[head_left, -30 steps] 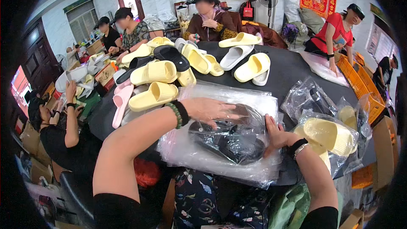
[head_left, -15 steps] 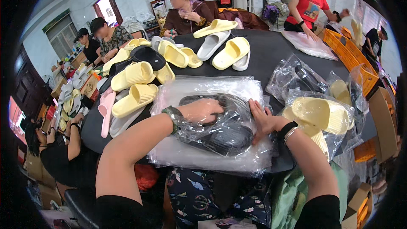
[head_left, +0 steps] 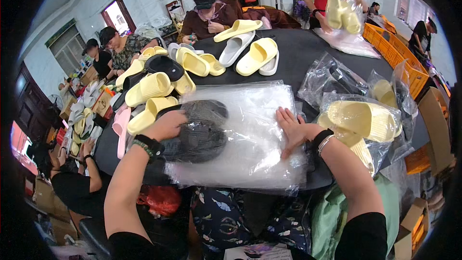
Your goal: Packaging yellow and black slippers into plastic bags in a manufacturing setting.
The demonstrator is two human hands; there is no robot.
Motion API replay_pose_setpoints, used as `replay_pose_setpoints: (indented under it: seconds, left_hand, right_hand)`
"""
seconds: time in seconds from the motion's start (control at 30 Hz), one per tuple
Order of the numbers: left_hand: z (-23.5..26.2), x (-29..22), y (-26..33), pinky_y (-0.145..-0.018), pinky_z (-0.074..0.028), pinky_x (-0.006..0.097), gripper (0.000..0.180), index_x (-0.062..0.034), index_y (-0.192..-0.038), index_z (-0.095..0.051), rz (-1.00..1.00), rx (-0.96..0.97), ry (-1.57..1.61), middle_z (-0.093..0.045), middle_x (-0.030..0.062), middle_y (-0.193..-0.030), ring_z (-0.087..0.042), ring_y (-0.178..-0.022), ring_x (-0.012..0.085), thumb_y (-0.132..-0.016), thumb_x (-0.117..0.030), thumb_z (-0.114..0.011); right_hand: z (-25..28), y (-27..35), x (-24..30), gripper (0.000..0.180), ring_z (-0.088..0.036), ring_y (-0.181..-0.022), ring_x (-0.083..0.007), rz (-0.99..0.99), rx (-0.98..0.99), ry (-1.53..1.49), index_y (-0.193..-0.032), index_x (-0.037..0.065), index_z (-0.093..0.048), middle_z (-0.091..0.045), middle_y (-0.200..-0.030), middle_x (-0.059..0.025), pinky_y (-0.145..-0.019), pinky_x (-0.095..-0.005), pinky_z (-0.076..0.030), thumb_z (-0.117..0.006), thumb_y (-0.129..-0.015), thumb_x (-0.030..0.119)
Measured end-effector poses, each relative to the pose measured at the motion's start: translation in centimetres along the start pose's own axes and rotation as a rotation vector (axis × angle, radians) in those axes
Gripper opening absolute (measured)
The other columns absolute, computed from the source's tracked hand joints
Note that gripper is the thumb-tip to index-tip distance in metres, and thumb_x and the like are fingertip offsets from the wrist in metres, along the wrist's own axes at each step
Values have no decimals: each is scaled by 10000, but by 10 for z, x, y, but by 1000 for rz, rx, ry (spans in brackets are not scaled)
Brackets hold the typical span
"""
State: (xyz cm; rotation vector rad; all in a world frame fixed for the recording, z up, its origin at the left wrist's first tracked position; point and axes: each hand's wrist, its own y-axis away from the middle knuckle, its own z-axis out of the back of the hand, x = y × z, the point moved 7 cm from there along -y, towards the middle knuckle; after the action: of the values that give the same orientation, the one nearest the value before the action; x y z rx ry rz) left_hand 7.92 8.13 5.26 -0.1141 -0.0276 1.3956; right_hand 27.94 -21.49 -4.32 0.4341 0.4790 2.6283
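Black slippers (head_left: 199, 130) (seemingly bagged) gripped by left hand (head_left: 166, 125); right hand (head_left: 292, 130) flat, unclenched.

— What sits where on the round black table (head_left: 308, 48)?

— I see the stack of clear plastic bags (head_left: 250, 135) lying nearest me, with the pair of black foam slippers (head_left: 199, 130) at its left edge. My left hand (head_left: 166, 125) rests on them; my right hand (head_left: 291, 130) lies on the stack's right side.

— And around it?

— Loose pale-yellow foam slippers (head_left: 154, 86) lie behind and left; bagged yellow slippers (head_left: 361, 120) lie right.
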Motion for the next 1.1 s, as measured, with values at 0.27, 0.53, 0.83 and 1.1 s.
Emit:
replay_pose_setpoints:
  seconds: [0.27, 0.53, 0.83, 1.1]
  left_hand:
    - [64, 47, 73, -791, -474, 463, 142, -10, -827, -602, 434, -79, -180, -621, 184, -843, -587, -914, 390, -708, -36, -529]
    - [173, 9, 71, -709, -430, 515, 90, 40, -778, -518, 565, -415, -363, -549, 259, -766, -547, -831, 461, -705, -5, -543]
    - [186, -147, -15, -728, -426, 513, 149, 15, -805, -527, 223, -529, -254, -560, 225, -785, -548, -837, 434, -680, -63, -545]
    - [28, -153, -85, -664, -504, 498, 147, 1, -703, -604, 125, -293, -66, -617, 201, -712, -613, -710, 407, -667, -140, -617]
  right_hand:
    - [-8, -21, -21, 1377, 76, -1477, -317, 121, 3, -182, -1507, 32, 108, 78, -1590, -200, -1159, -503, -66, -661, -633, 767]
    - [-10, -11, -3, 1407, 95, -1474, -314, -19, -27, 22, -1512, 23, 79, 92, -1587, -199, -1162, -510, -45, -600, -604, 857]
    - [-14, -16, -5, 1487, 133, -1464, -337, -17, -53, -29, -1514, 25, 69, 102, -1584, -203, -1148, -562, -3, -662, -519, 854]
    - [-8, -6, -8, 1524, 166, -1459, -317, 13, -45, -82, -1524, 69, 65, 83, -1588, -194, -1156, -547, -1, -667, -461, 877]
